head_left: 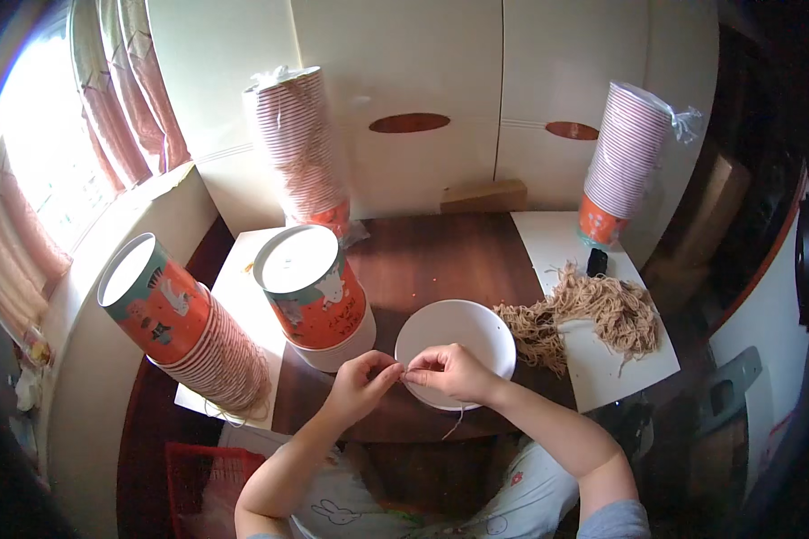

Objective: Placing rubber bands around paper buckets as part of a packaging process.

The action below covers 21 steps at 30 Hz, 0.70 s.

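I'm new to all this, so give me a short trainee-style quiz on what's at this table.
1. True or false: the beige yarn pile lies to the right of the round white container.
2. The left hand and right hand are:
A. far apart
B. close together, fingertips nearly meeting
C. behind the stacks
3. How many tall bucket stacks in clear plastic stand at the back?

Key: 1. True. 2. B. 3. Two: the back-left stack and the back-right stack.
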### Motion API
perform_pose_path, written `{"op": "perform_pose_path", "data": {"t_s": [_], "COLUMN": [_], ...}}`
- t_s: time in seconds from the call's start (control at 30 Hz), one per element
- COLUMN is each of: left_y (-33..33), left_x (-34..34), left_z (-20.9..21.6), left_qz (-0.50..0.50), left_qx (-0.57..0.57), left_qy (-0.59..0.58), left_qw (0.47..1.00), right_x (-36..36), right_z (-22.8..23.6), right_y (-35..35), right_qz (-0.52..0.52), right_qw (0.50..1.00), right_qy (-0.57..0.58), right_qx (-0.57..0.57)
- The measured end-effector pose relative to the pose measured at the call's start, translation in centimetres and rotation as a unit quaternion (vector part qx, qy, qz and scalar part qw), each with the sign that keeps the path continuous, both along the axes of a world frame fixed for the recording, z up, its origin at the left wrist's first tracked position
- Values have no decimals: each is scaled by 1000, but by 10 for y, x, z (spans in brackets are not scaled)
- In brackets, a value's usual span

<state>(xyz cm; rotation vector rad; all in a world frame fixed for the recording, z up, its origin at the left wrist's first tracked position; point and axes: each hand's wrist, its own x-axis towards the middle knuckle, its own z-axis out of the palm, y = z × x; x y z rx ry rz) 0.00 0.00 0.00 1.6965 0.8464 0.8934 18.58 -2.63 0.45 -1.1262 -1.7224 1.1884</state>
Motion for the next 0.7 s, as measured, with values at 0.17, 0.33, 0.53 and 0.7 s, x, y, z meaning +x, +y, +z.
{"op": "perform_pose_path", "data": {"t_s": [0.17,0.33,0.53,0.7], "left_y": [-2,-2,-2,-2], "left_x": [1,3,5,5], "left_z": [1,-3,-4,-7], "left_qz": [-45,-24,-9,0], "left_qx": [-41,-51,-39,-37], "left_qy": [11,-53,-64,-75], "left_qw": [998,997,997,996], "right_x": [3,2,3,2], "right_z": [-4,4,4,5], "right_y": [-1,-5,-5,-5], "right_qz": [-14,-3,-3,5], "right_qw": [999,999,997,994], "right_qy": [37,-35,-62,-66], "right_qx": [-10,12,54,84]}}
